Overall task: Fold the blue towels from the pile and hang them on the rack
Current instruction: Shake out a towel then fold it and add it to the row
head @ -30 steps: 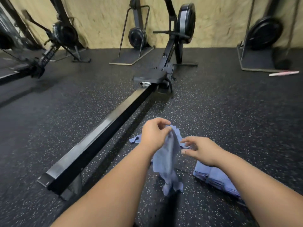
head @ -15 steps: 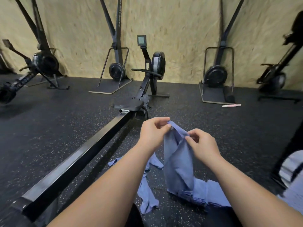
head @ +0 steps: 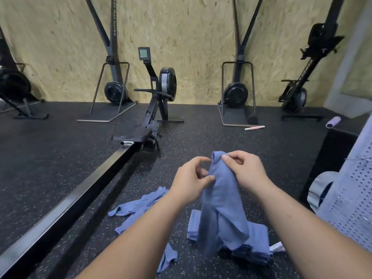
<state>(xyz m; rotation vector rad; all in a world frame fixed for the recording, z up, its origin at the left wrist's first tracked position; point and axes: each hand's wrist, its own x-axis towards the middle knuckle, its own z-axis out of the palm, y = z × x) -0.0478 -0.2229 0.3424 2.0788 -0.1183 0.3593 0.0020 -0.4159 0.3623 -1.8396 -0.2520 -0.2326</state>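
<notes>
A blue towel [head: 223, 200] hangs bunched between both hands above the floor. My right hand [head: 244, 171] pinches its top edge between thumb and fingers. My left hand [head: 191, 179] pinches the cloth lower on its left side. Under it lies a stack of blue towels [head: 258, 241] on the black floor. More loose blue towels [head: 138, 207] lie crumpled to the left, partly hidden by my left forearm. No rack is clearly in view.
A rowing machine's long black rail [head: 66, 202] runs from lower left to its flywheel [head: 168, 84]. Other machines stand along the chipboard wall. A black box [head: 330, 164] and a perforated grey fabric [head: 350, 196] are at the right. A pink-white stick [head: 254, 128] lies on the floor.
The view has tilted up, showing more of the wall. The towel has been lifted higher; my right hand has taken its top edge, and my left hand has shifted lower on the cloth.
</notes>
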